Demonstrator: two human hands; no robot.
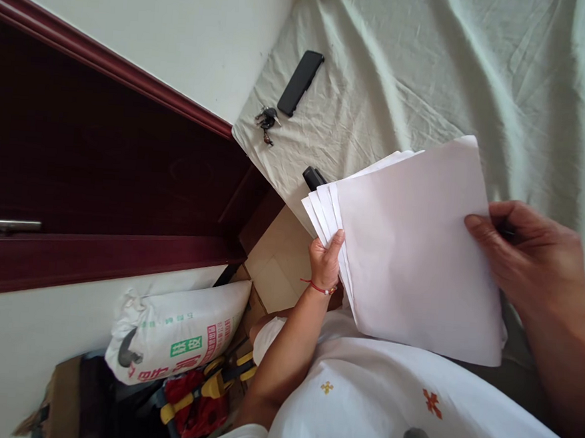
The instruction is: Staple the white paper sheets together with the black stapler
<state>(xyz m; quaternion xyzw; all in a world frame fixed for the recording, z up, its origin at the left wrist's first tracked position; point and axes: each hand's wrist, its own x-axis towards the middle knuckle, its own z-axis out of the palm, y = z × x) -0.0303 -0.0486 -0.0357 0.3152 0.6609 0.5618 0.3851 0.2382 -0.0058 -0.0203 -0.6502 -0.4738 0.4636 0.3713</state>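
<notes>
A fanned stack of white paper sheets (415, 254) is held above the edge of a bed. My left hand (325, 261), with a red cord at the wrist, grips the stack's lower left corner, thumb on top. My right hand (530, 259) pinches the stack's right edge; a small dark thing shows between its fingers, too hidden to name. My white shirt (384, 412) fills the bottom of the view.
The pale green bed sheet (433, 69) carries a black phone (301, 83), a bunch of keys (266, 120) and a black object (314, 178) half hidden by the papers. A dark red door (100, 165), a printed sack (178, 338), a cardboard box (274, 258) and red-yellow toys (200, 399) lie on the left.
</notes>
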